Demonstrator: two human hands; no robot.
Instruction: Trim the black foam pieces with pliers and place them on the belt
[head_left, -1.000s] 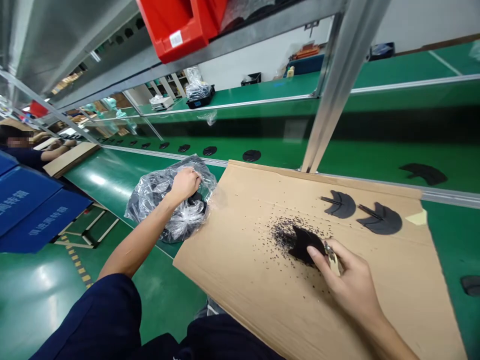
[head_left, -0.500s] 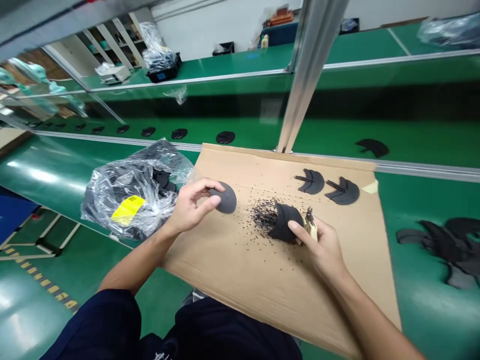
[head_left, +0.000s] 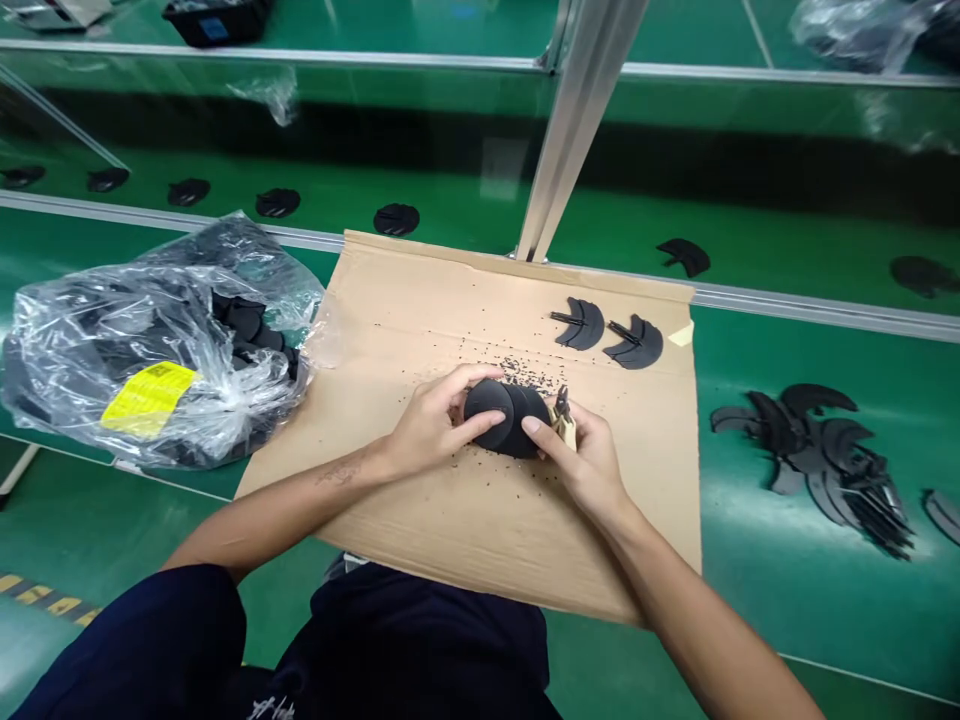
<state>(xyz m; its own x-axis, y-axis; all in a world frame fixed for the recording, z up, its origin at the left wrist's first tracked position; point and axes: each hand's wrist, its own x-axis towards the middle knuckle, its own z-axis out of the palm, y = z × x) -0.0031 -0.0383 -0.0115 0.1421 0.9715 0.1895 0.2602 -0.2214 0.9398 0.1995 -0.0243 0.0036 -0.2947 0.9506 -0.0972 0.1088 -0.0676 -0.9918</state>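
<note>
My left hand (head_left: 431, 420) is closed on a round black plastic piece (head_left: 484, 410), thumb on top. That piece lies against or over a curved black plastic piece (head_left: 521, 425), pinched under the thumb of my right hand (head_left: 589, 455). Also tucked in my right hand is a pair of nippers (head_left: 564, 420) with pale handles, jaws pointing up and away. Both hands are over the cardboard sheet (head_left: 390, 330), above a scatter of small black bits (head_left: 517, 375). Whether the two pieces are joined cannot be seen.
Two curved black parts with stems (head_left: 637, 342) lie at the sheet's far right. A clear bag of black parts (head_left: 225, 400) with a yellow label is on the left. A pile of black parts (head_left: 814, 450) lies right. A metal post (head_left: 574, 130) stands behind; black parts (head_left: 396, 219) line the far surface.
My left hand has brought the round piece rightward to the curved piece in my right hand; they now touch or overlap. The view has tilted down and shifted right.
</note>
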